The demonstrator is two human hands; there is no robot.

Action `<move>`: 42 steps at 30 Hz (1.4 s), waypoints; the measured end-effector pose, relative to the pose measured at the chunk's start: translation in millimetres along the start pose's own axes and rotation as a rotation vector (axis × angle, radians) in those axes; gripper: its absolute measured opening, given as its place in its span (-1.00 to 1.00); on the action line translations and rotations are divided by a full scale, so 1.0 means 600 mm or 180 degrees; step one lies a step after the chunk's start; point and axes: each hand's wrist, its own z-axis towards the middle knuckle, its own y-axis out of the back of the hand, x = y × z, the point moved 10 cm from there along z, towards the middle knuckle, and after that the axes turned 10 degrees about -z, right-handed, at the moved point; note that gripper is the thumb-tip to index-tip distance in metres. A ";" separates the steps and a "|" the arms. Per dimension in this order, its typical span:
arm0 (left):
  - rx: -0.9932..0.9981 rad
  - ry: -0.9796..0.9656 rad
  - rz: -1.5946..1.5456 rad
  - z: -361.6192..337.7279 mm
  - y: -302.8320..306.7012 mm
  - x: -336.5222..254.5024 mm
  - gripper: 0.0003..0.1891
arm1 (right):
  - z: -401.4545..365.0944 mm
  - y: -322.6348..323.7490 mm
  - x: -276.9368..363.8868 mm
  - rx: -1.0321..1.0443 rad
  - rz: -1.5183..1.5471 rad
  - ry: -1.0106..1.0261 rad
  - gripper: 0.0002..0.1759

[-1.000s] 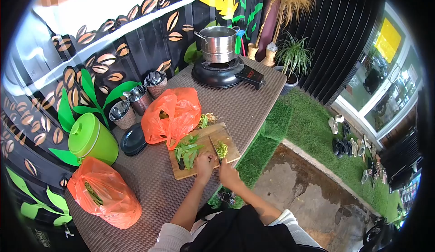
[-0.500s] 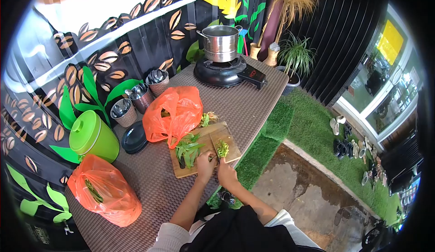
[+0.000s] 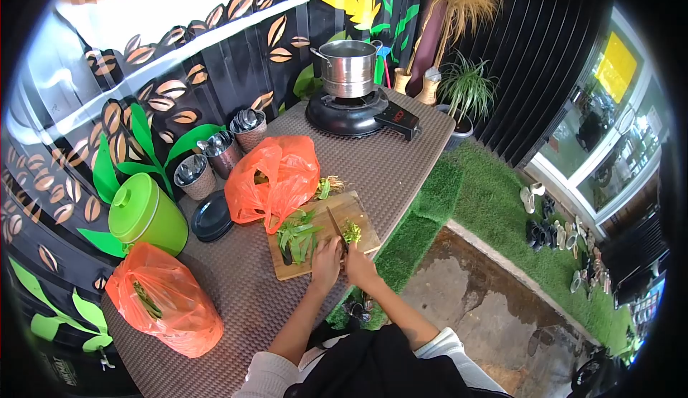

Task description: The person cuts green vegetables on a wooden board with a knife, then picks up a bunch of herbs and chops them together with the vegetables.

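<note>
Now | right hand (image 3: 360, 266) closed round knife (image 3: 335, 222), blade lifted since a moment ago | left hand (image 3: 326, 257) curled, pinning greens (image 3: 297, 237) on cutting board (image 3: 346, 206), centre frame | chopped pile (image 3: 351, 233) beside blade | chopping between strokes, most leaves uncut

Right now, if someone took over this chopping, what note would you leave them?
Right hand: gripping the knife, blade over the cutting board.
Left hand: on the board beside the blade; grip unclear.
Done: a small pile of chopped greens lies right of the blade.
To do: whole leaves lie uncut on the board's left side, next to the orange bag.
</note>
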 end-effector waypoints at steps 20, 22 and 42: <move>-0.0136 0.0440 -0.0188 0.000 0.014 0.041 -0.90 | -0.038 -0.014 0.007 -0.0034 0.0007 -0.0330 -0.66; -0.0198 0.0094 0.0016 -0.003 0.017 0.018 -0.90 | -0.020 -0.016 0.012 -0.0195 -0.0014 -0.0131 -0.65; -0.0092 0.0542 -0.0447 0.005 0.016 0.080 -0.83 | -0.030 -0.015 0.022 -0.0150 -0.0026 -0.0163 -0.69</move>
